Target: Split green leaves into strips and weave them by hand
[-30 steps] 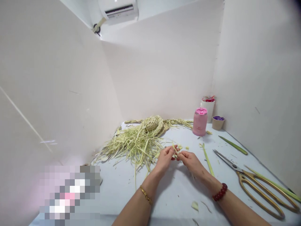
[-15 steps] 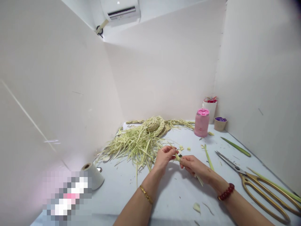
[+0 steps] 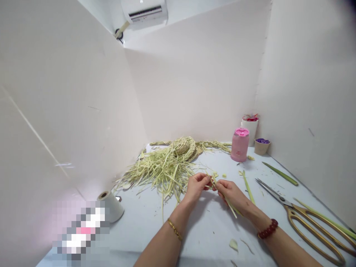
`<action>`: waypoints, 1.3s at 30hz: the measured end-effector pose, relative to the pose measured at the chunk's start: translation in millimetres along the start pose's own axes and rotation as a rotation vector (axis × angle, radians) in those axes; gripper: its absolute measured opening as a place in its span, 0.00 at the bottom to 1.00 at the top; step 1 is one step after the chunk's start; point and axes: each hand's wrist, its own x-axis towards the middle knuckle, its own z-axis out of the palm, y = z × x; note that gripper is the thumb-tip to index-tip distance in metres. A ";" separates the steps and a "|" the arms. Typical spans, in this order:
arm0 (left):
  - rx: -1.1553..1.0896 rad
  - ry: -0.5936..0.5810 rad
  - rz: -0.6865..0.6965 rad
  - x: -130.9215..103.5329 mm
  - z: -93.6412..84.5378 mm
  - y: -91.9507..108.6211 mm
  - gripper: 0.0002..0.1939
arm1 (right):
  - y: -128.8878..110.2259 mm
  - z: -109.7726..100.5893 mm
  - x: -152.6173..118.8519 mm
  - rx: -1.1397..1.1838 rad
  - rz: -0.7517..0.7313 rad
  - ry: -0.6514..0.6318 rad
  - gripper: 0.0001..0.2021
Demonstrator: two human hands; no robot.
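Between my two hands, above the table, are thin pale-green plant strips (image 3: 230,203). My left hand (image 3: 198,185) pinches their upper end between thumb and fingers. Close beside it, my right hand (image 3: 228,190) is closed on the same strips, and their loose ends hang down past its palm. The fingertips hide how the strips meet. Just beyond my left hand lies a loose pile of similar strips (image 3: 161,168), with a coiled, braided piece (image 3: 184,146) at its back.
Large gold-handled scissors (image 3: 289,204) lie open at the right, near a green leaf (image 3: 280,173) and a cut stalk (image 3: 248,187). A pink bottle (image 3: 239,146), a white cup (image 3: 250,128) and a small tan cup (image 3: 261,148) stand at the back right. A white spool (image 3: 111,207) stands left.
My hands have drawn slightly closer together. The strips now fan apart at the fingertips, and their loose ends show more below my right hand. The view has shifted a little.
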 end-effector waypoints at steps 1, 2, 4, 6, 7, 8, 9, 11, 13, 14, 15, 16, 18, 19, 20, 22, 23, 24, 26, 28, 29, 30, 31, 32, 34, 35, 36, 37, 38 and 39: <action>-0.005 0.019 -0.005 -0.1 -0.3 0.0 0.17 | -0.4 -0.7 -0.2 -0.018 -0.007 0.005 0.17; -0.011 0.035 -0.010 -0.1 -0.8 0.1 0.17 | -1.3 -1.5 -0.5 -0.043 -0.017 0.017 0.17; -0.023 0.057 -0.015 0.3 -1.8 0.5 0.17 | -3.9 -3.1 -1.4 -0.119 -0.047 0.059 0.17; -0.045 0.081 -0.020 0.7 -2.4 1.0 0.17 | -7.0 -4.5 -2.1 -0.220 -0.076 0.115 0.18; -0.062 0.094 -0.029 0.9 -2.4 1.3 0.17 | -8.4 -5.1 -2.4 -0.268 -0.084 0.140 0.18; -0.082 0.103 -0.045 1.0 -2.3 1.6 0.18 | -9.5 -5.7 -2.5 -0.305 -0.088 0.162 0.18; -0.104 0.107 -0.065 1.1 -2.1 1.8 0.18 | -10.2 -6.1 -2.4 -0.329 -0.090 0.176 0.18; -0.142 0.106 -0.089 1.2 -1.6 2.2 0.18 | -10.5 -6.5 -2.3 -0.327 -0.087 0.193 0.18; -0.180 0.100 -0.062 1.6 -1.4 2.5 0.18 | -9.8 -6.9 -2.2 -0.280 -0.074 0.215 0.18; -0.199 0.097 -0.036 2.0 -1.6 2.7 0.18 | -9.3 -7.1 -2.2 -0.258 -0.063 0.231 0.17; -0.219 0.095 -0.010 2.5 -2.2 2.9 0.18 | -8.8 -7.6 -2.1 -0.248 -0.054 0.248 0.17; -0.242 0.092 0.008 3.1 -3.0 3.2 0.18 | -8.3 -8.3 -1.9 -0.254 -0.046 0.269 0.17; -0.305 0.085 0.013 4.6 -5.3 4.1 0.19 | -6.6 -10.9 -0.4 -0.313 -0.053 0.306 0.16; -0.345 0.084 0.004 5.4 -6.6 4.7 0.19 | -5.3 -12.7 0.8 -0.358 -0.068 0.320 0.16; -0.385 0.083 -0.004 6.2 -7.9 5.5 0.20 | -3.7 -14.8 2.5 -0.404 -0.088 0.337 0.16; -0.439 0.097 -0.004 7.6 -10.4 7.0 0.20 | 0.3 -19.4 6.1 -0.476 -0.125 0.366 0.16; -0.445 0.109 0.005 8.2 -11.4 7.7 0.20 | 2.3 -21.7 7.9 -0.494 -0.139 0.378 0.16; -0.436 0.122 0.015 8.8 -12.2 8.0 0.21 | 4.1 -23.7 9.3 -0.501 -0.144 0.389 0.15; -0.383 0.146 0.026 9.8 -13.3 7.7 0.21 | 6.0 -26.6 10.8 -0.496 -0.126 0.415 0.13; -0.300 0.158 0.012 10.2 -13.4 5.7 0.21 | 4.8 -28.1 10.0 -0.490 -0.093 0.444 0.12; -0.250 0.157 -0.004 10.1 -13.0 4.4 0.20 | 2.9 -28.3 8.9 -0.492 -0.082 0.457 0.11; -0.198 0.152 -0.022 9.8 -12.3 2.9 0.19 | 0.4 -28.1 7.4 -0.501 -0.084 0.469 0.09; -0.151 0.141 -0.039 9.2 -11.2 1.5 0.18 | -2.7 -27.4 5.7 -0.509 -0.102 0.483 0.08; -0.112 0.127 -0.052 8.5 -9.9 0.2 0.17 | -6.2 -26.1 3.7 -0.509 -0.132 0.493 0.09; -0.070 0.090 -0.065 6.9 -7.1 -1.7 0.16 | -13.4 -21.9 -0.4 -0.464 -0.196 0.480 0.10; -0.069 0.072 -0.067 6.1 -5.8 -2.3 0.16 | -16.6 -19.1 -2.3 -0.422 -0.226 0.442 0.10; -0.079 0.063 -0.065 5.6 -4.6 -2.6 0.16 | -19.4 -15.9 -4.1 -0.380 -0.248 0.384 0.10; -0.096 0.061 -0.061 5.2 -3.7 -2.7 0.17 | -21.5 -12.7 -5.5 -0.346 -0.261 0.318 0.10; -0.116 0.065 -0.054 5.0 -3.0 -2.6 0.17 | -22.9 -9.6 -6.5 -0.327 -0.263 0.263 0.10; -0.134 0.072 -0.048 4.9 -2.4 -2.5 0.17 | -23.6 -7.0 -7.0 -0.322 -0.256 0.232 0.10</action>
